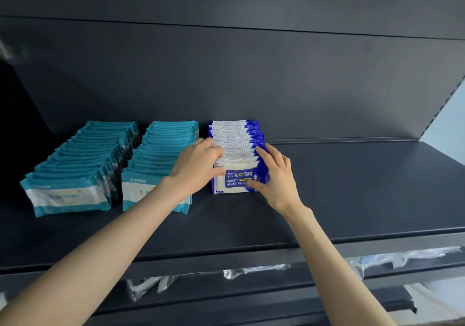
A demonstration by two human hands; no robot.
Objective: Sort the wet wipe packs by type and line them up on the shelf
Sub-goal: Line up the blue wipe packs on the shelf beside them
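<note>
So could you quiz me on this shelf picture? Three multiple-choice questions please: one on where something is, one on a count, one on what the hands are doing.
1. On the shelf, where does the blue row stand relative to the teal rows?
A) left of them
B) between them
C) right of them

2. How many teal rows are there?
A) one
B) two
C) four

3. What are the hands doing?
A) both touch the blue row
B) both lift a teal pack
C) one hangs off the shelf

Answers:
1 C: the blue packs sit rightmost.
2 B: two teal rows lie side by side.
3 A: the left hand and right hand flank the blue row, touching its sides.
</note>
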